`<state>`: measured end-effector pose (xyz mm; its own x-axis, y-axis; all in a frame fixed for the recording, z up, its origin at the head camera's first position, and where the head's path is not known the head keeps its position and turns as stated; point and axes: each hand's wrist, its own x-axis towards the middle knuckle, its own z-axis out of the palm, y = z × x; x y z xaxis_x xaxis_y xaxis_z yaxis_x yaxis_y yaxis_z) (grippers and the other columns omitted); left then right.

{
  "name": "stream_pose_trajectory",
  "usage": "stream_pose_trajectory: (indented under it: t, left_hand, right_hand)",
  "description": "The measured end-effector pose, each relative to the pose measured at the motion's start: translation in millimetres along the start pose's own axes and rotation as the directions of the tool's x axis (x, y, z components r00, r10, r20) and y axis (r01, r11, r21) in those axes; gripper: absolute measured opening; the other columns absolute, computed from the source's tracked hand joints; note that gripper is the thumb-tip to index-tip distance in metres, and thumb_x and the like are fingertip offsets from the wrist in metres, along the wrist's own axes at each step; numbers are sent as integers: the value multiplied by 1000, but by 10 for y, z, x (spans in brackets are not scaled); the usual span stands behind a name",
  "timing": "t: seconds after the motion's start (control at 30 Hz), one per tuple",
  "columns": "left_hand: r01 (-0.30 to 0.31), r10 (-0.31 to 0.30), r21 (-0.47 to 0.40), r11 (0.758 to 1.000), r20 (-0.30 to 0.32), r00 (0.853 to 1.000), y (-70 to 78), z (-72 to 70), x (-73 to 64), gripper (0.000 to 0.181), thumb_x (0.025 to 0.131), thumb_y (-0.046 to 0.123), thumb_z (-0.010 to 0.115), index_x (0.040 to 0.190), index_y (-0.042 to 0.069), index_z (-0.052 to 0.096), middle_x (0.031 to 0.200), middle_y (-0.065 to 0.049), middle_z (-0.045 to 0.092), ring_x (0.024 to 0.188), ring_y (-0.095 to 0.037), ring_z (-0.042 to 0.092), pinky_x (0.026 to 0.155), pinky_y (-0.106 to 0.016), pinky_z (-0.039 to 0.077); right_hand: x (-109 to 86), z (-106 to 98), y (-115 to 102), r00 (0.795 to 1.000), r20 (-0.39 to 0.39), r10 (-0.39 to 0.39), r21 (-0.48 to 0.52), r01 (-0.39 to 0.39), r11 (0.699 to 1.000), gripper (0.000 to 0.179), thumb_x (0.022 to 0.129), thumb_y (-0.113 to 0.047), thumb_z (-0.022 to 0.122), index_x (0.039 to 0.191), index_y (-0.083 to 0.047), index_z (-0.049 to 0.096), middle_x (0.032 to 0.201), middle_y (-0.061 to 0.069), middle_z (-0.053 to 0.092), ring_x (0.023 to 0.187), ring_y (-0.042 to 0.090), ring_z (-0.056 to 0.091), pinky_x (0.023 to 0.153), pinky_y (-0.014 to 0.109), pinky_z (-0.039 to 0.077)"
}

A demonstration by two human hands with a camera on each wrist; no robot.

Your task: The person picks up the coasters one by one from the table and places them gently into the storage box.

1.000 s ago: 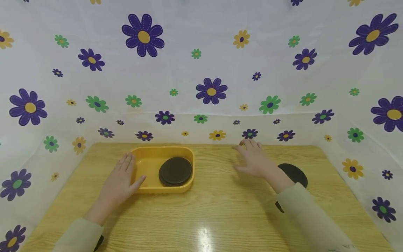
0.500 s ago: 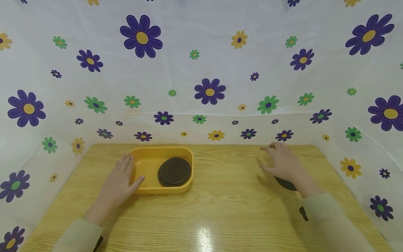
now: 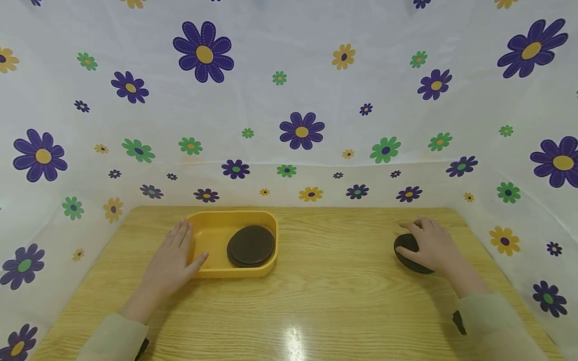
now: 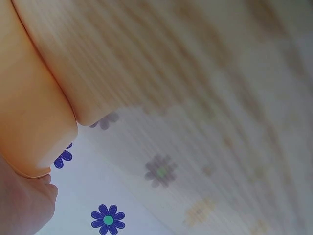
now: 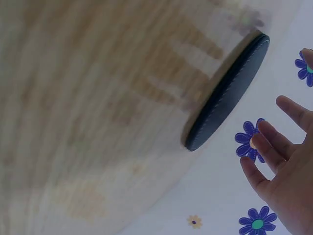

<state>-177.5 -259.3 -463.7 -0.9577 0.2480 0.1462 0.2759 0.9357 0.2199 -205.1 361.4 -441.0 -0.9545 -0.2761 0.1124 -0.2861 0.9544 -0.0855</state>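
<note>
A yellow rectangular tray point(image 3: 209, 273) stands on the table at the left, with several dark round coasters point(image 3: 251, 245) stacked at its right end. Against the tray's left side my left hand point(image 3: 169, 260) rests with straight fingers, the thumb over the front rim. The left wrist view shows the tray's wall point(image 4: 34, 93) and part of the hand point(image 4: 24, 200). At the right of the table lies a black round coaster point(image 3: 403, 245) with a stitched edge. My right hand point(image 3: 431, 245) is over it, partly hiding it; the right wrist view shows the fingers spread and apart from the coaster point(image 5: 230, 93).
The wooden table point(image 3: 316, 281) has a light grain and a bright reflection near the front. A white cloth point(image 3: 253, 100) printed with purple, green and yellow flowers rises behind the table and along both sides.
My right hand has moved right from the middle back of the table, then down and nearer, over the black coaster. The left hand and the tray have stayed in place.
</note>
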Motion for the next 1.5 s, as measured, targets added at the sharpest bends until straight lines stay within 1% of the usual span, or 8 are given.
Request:
stream_pose_trajectory:
  t: [0.27, 0.47, 0.67, 0.83, 1.0, 1.17, 1.33, 1.5]
  left_hand:
    - [-1, 1, -5, 1000, 3, 1000, 11, -11, -11, 92, 107, 53, 51, 161, -16, 23, 173, -34, 18, 162, -52, 18, 133, -62, 22]
    - [3, -3, 0, 1000, 9, 1000, 13, -15, -1, 92, 107, 52, 52, 161, -16, 22, 173, -34, 17, 161, -52, 18, 133, -63, 20]
    - [3, -3, 2, 1000, 9, 1000, 14, -14, 16, 93, 107, 53, 52, 161, -16, 22, 173, -34, 18, 161, -52, 19, 133, -62, 20]
    - [4, -4, 0, 1000, 8, 1000, 10, -4, 13, 93, 107, 53, 51, 162, -16, 22, 173, -33, 17, 162, -52, 18, 133, -61, 21]
    - [0, 0, 3, 1000, -1, 1000, 8, -5, 7, 92, 107, 52, 52, 161, -16, 23, 172, -34, 18, 161, -52, 19, 133, -61, 21]
    - [-1, 1, 6, 1000, -10, 1000, 8, -12, 6, 92, 107, 52, 53, 160, -17, 24, 172, -35, 19, 160, -53, 21, 133, -62, 22]
    - [0, 0, 9, 1000, -11, 1000, -3, -3, 6, 92, 107, 53, 53, 160, -17, 25, 172, -34, 19, 161, -53, 20, 132, -63, 23]
    - [3, -3, 0, 1000, -7, 1000, -19, 12, 5, 93, 107, 54, 52, 161, -16, 24, 172, -34, 19, 161, -52, 19, 132, -63, 23]
  right_hand:
    - [-134, 74, 100, 998, 49, 44, -16, -44, 999, 69, 92, -49, 77, 140, -2, 62, 125, 31, 59, 115, 53, 57, 89, 73, 51]
    - [-163, 72, 127, 991, 107, 81, -7, -80, 997, 72, 92, -50, 78, 141, 0, 61, 124, 34, 59, 110, 53, 58, 84, 72, 54]
    - [-178, 119, 158, 986, 136, 93, 26, -97, 995, 81, 89, -55, 79, 144, 2, 58, 128, 37, 54, 111, 55, 55, 83, 71, 55]
    - [-190, 138, 151, 985, 143, 94, 69, -104, 992, 87, 86, -55, 81, 146, 4, 55, 132, 40, 49, 117, 59, 51, 87, 72, 54]
    - [-183, 109, 117, 985, 143, 96, 83, -109, 991, 89, 85, -54, 82, 147, 4, 54, 134, 41, 49, 118, 61, 50, 89, 73, 53]
    - [-151, 91, 102, 986, 139, 87, 71, -98, 993, 91, 83, -53, 83, 146, 7, 54, 132, 41, 51, 115, 61, 52, 88, 72, 54]
    - [-130, 103, 118, 986, 142, 86, 71, -97, 993, 91, 82, -52, 83, 145, 6, 54, 129, 42, 52, 113, 60, 52, 87, 71, 54]
    - [-114, 103, 131, 985, 148, 91, 88, -104, 991, 91, 81, -52, 84, 145, 4, 54, 125, 40, 52, 110, 55, 51, 82, 68, 53]
